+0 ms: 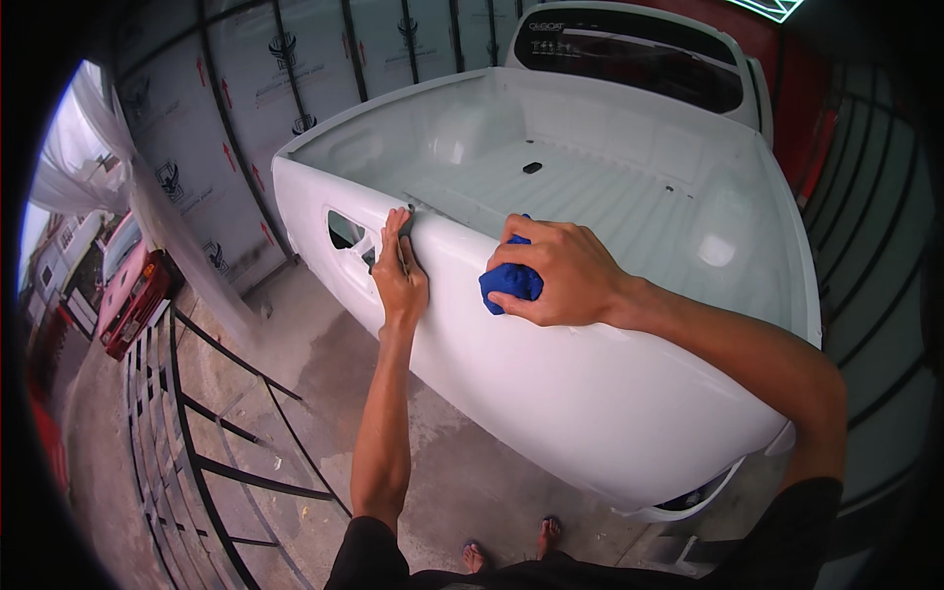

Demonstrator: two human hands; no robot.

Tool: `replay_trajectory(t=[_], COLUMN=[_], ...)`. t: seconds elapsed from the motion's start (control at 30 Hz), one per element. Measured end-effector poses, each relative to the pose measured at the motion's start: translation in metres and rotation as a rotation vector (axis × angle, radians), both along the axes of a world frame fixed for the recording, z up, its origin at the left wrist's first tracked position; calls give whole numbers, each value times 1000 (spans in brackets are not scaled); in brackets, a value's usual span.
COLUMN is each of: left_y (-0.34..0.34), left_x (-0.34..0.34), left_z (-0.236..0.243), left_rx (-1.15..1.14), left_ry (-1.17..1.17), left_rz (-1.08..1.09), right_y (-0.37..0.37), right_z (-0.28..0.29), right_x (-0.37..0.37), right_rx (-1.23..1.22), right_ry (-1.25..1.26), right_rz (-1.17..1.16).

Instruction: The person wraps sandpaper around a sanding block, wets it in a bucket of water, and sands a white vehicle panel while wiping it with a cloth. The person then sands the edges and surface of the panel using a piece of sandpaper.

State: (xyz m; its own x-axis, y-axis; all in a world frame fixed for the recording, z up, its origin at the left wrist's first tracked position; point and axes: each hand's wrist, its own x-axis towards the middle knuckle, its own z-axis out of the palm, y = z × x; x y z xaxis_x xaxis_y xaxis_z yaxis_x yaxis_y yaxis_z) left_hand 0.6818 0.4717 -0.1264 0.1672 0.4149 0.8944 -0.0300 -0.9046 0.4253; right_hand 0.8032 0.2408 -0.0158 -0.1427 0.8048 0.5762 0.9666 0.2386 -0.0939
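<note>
My right hand (570,273) grips a bunched blue cloth (511,283) against the upper part of the white tailgate (511,383) of a pickup truck. The fingers curl over the cloth and the thumb lies along its lower edge. To the left, my left hand (400,280) rests on the same panel with its fingers stretched up to the top edge, holding nothing. Right beside it is a cut-out opening (344,231) in the tailgate, dark inside. Beyond the panel lies the ribbed white truck bed (590,177), with a small black piece (532,168) on its floor.
The cab's dark rear window (629,59) stands at the far end. A black metal frame (246,472) is on the floor at the left. Printed wrapped panels (236,128) line the back left, and black bars (875,197) run along the right. A red vehicle (133,295) shows outside.
</note>
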Motion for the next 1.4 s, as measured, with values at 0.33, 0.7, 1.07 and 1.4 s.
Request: replay_trajectory(t=[0.33,0.7,1.07,1.4], left_y=[22,37,46,84], left_x=[-4,-5,8,11], left_z=[4,41,33,32], left_rx=[-29,-228,-134,-85], left_ry=[-27,190,273,316], left_rz=[16,106,287,260], right_y=[-2,6,9,11], right_z=[1,-3,-5,-6], right_x=[-7,-8,1,1], right_rx=[2,12,41,28], right_ry=[-15,2,-52,-87], right_rz=[5,-14,-30,-16])
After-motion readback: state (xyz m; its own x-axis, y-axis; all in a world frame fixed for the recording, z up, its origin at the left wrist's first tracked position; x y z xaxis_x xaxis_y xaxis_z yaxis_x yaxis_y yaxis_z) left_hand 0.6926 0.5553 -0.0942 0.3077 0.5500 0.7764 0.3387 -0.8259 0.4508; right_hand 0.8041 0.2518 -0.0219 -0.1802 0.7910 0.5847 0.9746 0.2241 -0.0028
